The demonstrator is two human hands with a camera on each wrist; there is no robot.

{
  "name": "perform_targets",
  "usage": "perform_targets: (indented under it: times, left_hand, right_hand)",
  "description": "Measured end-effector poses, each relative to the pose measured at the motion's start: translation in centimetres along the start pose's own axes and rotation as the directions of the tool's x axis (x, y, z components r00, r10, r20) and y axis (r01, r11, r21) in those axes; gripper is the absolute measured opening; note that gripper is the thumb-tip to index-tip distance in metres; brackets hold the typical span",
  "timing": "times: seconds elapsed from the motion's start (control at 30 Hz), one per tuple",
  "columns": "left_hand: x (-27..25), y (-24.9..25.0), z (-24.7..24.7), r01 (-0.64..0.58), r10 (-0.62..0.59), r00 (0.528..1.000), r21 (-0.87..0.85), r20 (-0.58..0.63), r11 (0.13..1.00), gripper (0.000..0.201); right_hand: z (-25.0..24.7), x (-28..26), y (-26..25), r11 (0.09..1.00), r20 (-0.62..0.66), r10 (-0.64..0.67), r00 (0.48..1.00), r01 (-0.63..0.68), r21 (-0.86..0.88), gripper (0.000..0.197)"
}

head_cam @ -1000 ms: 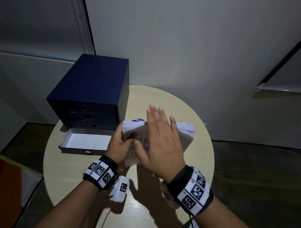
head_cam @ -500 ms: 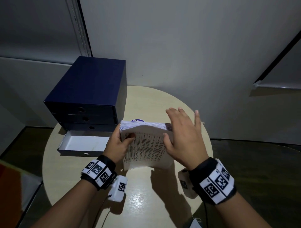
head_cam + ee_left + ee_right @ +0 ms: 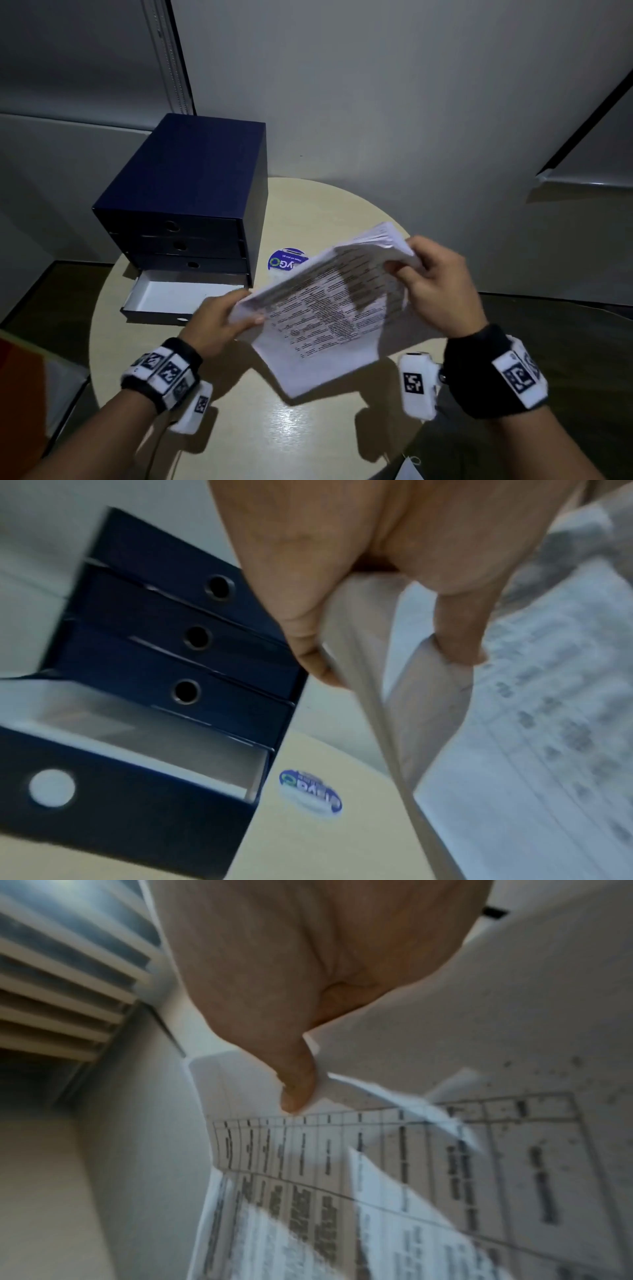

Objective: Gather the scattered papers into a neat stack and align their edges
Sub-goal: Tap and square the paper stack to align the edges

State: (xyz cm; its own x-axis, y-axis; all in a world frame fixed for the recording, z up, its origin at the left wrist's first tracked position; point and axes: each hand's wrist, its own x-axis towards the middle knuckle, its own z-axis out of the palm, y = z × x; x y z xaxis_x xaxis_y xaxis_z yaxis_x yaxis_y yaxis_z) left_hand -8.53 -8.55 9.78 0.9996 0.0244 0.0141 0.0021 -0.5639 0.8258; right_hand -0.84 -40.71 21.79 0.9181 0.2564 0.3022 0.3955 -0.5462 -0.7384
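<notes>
A thick sheaf of printed papers (image 3: 329,308) hangs tilted in the air above the round beige table (image 3: 308,431). My left hand (image 3: 219,318) grips its near-left edge, thumb on top. My right hand (image 3: 435,284) pinches the raised far-right corner, where the sheets fan out unevenly. In the left wrist view the left hand (image 3: 346,631) has its fingers curled round the papers (image 3: 534,723). In the right wrist view the thumb of the right hand (image 3: 294,1080) presses on the papers (image 3: 411,1177), whose printed table lines show.
A dark blue drawer box (image 3: 191,202) stands at the table's back left, its bottom drawer (image 3: 178,301) pulled out and white inside. A round blue sticker (image 3: 284,262) lies on the table beside it. Grey walls rise close behind.
The papers stood on the table with my right hand flat against them. Now both hands have lifted them off the table, with the right hand moved to the far-right corner.
</notes>
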Motion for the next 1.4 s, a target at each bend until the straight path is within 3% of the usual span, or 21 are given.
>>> perform_targets:
  times: [0.1, 0.17, 0.23, 0.33, 0.4, 0.47, 0.57, 0.7, 0.83, 0.93, 1.03, 1.13, 1.23, 1.3, 1.4]
  left_hand:
    - [0.0, -0.3, -1.4, 0.094, -0.131, 0.973, -0.194, -0.188, 0.976, 0.023]
    - [0.1, -0.1, -1.4, 0.079, -0.237, 0.942, -0.533, -0.236, 0.842, 0.042]
    - [0.0, 0.0, -0.5, 0.083, -0.302, 0.935, -0.718, -0.183, 0.691, 0.057]
    - [-0.2, 1.7, 1.2, 0.152, -0.311, 0.936, -0.603, -0.168, 0.783, 0.025]
    - [-0.3, 1.8, 2.1, 0.165, -0.334, 0.919, -0.562, -0.211, 0.81, 0.018]
    - [-0.7, 0.9, 2.6, 0.179, -0.371, 0.896, -0.566, -0.244, 0.805, 0.019]
    - [-1.9, -0.3, 3.8, 0.238, -0.399, 0.896, -0.551, -0.193, 0.8, 0.023]
    - [-2.6, 0.8, 4.6, 0.241, -0.437, 0.885, -0.641, -0.165, 0.729, 0.02]
    - [-2.3, 1.4, 4.4, 0.177, -0.417, 0.876, -0.643, -0.243, 0.746, 0.018]
    - [-1.9, -0.1, 4.0, 0.16, -0.353, 0.901, -0.562, -0.252, 0.811, 0.02]
    - [-1.8, -0.8, 4.0, 0.226, -0.388, 0.907, -0.592, -0.161, 0.773, 0.021]
    - [-1.6, -0.1, 4.1, 0.205, -0.409, 0.9, -0.684, -0.149, 0.7, 0.019]
    - [-0.9, 0.3, 4.0, 0.09, -0.294, 0.912, -0.56, -0.286, 0.824, 0.011]
    - [-0.3, 0.0, 4.1, 0.087, -0.293, 0.891, -0.503, -0.347, 0.86, 0.005]
    - [0.0, -0.4, 4.3, 0.1, -0.291, 0.886, -0.463, -0.362, 0.881, 0.011]
  right_hand:
    - [0.0, -1.7, 3.3, 0.957, -0.008, 0.139, 0.99, -0.133, 0.257, 0.015]
    - [1.4, -3.1, 5.2, 0.87, -0.031, 0.27, 0.962, -0.23, 0.435, 0.026]
    - [3.2, -4.4, 6.6, 0.768, -0.04, 0.393, 0.919, -0.304, 0.564, 0.031]
    - [5.6, -6.0, 7.9, 0.704, 0.005, 0.458, 0.889, -0.366, 0.609, 0.037]
    - [6.5, -6.9, 8.6, 0.679, 0.059, 0.478, 0.876, -0.411, 0.609, 0.039]
    - [7.0, -7.7, 9.3, 0.667, 0.097, 0.507, 0.856, -0.462, 0.585, 0.036]
    - [7.8, -9.2, 10.2, 0.732, 0.114, 0.519, 0.847, -0.51, 0.453, 0.033]
    - [8.4, -9.7, 9.9, 0.779, 0.077, 0.525, 0.848, -0.514, 0.359, 0.04]
    - [8.0, -8.9, 8.3, 0.746, 0.055, 0.502, 0.863, -0.465, 0.476, 0.031]
    - [8.3, -8.7, 9.5, 0.778, -0.003, 0.487, 0.874, -0.432, 0.457, 0.032]
    - [8.7, -9.2, 10.1, 0.767, 0.017, 0.523, 0.852, -0.479, 0.428, 0.03]
    - [8.6, -8.8, 9.5, 0.776, -0.046, 0.515, 0.856, -0.443, 0.45, 0.03]
    - [8.9, -8.1, 9.5, 0.764, -0.104, 0.53, 0.842, -0.42, 0.49, 0.025]
    - [9.2, -7.8, 9.2, 0.754, -0.15, 0.559, 0.816, -0.424, 0.501, 0.016]
    - [9.6, -7.7, 8.8, 0.747, -0.205, 0.587, 0.784, -0.426, 0.511, 0.005]
